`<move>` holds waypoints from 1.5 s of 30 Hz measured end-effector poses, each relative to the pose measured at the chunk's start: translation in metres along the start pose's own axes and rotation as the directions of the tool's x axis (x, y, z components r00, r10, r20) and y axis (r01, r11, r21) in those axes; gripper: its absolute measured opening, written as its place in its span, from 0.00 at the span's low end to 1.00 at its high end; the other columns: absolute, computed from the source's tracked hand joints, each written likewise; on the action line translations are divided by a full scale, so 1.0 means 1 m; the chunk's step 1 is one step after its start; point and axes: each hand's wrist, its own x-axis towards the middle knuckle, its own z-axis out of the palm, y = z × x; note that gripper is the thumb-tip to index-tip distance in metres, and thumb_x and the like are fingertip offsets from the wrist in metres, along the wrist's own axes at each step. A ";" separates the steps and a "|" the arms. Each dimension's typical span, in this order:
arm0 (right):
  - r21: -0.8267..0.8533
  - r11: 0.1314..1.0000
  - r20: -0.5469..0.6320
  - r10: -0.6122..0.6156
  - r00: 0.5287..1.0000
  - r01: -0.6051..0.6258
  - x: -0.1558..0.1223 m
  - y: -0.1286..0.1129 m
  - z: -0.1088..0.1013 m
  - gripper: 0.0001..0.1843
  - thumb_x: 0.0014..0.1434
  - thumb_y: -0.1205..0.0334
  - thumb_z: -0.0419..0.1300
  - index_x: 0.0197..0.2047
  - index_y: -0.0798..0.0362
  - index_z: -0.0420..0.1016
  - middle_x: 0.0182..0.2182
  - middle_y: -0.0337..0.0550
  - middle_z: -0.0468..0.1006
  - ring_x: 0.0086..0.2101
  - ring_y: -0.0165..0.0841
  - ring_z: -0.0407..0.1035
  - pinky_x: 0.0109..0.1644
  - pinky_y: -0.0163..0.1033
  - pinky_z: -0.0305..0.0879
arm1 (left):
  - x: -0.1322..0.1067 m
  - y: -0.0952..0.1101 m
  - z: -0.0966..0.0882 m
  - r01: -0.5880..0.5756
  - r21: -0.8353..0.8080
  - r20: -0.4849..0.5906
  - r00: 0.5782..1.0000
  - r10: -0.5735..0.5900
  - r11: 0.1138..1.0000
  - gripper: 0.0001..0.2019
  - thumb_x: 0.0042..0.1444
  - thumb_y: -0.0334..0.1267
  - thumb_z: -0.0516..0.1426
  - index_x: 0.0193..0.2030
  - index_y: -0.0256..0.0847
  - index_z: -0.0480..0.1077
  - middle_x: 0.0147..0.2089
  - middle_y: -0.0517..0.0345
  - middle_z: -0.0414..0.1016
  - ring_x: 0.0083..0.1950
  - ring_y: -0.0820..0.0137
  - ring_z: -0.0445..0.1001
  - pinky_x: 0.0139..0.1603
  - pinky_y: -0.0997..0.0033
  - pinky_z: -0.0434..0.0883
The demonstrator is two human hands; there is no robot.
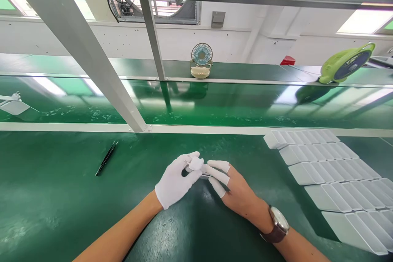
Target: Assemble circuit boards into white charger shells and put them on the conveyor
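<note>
Nearest the lens: two bare forearms rising from the bottom edge, meeting just below the middle of the frame. Item 1, left hand [176, 182], in a white fabric glove, thumb and fingers curled closed in a pinch on a small white plastic part [195, 163]. Item 2, right hand [236, 190], bare apart from white rubber finger cots, its fingers [218, 176] lying close together and stretched out with the tips against the same part; the thumb is hidden, so whether this hand clamps or only steadies cannot be told. A brown-strapped wristwatch [278, 222] sits on the right wrist. The part is held just above the dark green bench mat [61, 196], at mid-frame. Handling estimate: very light, stiff, smooth moulded plastic, likely to slip on glove cloth and easy to drop or mark; best held by its outer edges in a fingertip pinch, cots giving the surer grip. Also present: black pointed tweezers [107, 158] lying on the mat, left of centre, well apart from the hands; overlapping rows of white compartmented plastic trays [331, 172] at right; glossy green conveyor belt [215, 104] beyond; slanting grey metal post [92, 57], upper left; small teal-and-cream desk fan [201, 60], upper centre; lime-green fan [345, 63], upper right.
</note>
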 end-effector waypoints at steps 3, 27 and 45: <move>-0.092 0.995 0.006 -0.035 0.999 0.036 -0.001 0.001 0.002 0.31 0.68 0.71 0.56 0.71 0.41 0.62 0.57 0.50 0.74 0.54 0.43 0.71 0.55 0.52 0.77 | 0.002 -0.001 0.001 0.072 -0.057 0.039 0.997 -0.070 0.996 0.15 0.64 0.40 0.58 0.56 0.46 0.73 0.58 0.55 0.78 0.54 0.63 0.79 0.55 0.58 0.77; 0.208 0.974 -0.171 -0.057 0.984 0.092 0.010 -0.008 0.007 0.24 0.65 0.77 0.58 0.60 0.47 0.73 0.52 0.48 0.77 0.54 0.38 0.71 0.56 0.47 0.74 | 0.008 0.008 0.002 0.227 -0.291 0.134 0.972 -0.195 0.929 0.16 0.62 0.46 0.61 0.53 0.43 0.72 0.51 0.55 0.79 0.52 0.63 0.77 0.54 0.61 0.75; -0.329 0.919 -0.096 -0.261 0.961 0.217 -0.008 -0.007 0.013 0.32 0.61 0.79 0.58 0.69 0.59 0.64 0.48 0.54 0.78 0.50 0.45 0.69 0.56 0.57 0.73 | -0.006 0.041 -0.022 -0.460 0.626 0.374 0.886 0.275 0.630 0.11 0.67 0.45 0.55 0.43 0.44 0.76 0.32 0.59 0.73 0.34 0.66 0.70 0.36 0.64 0.63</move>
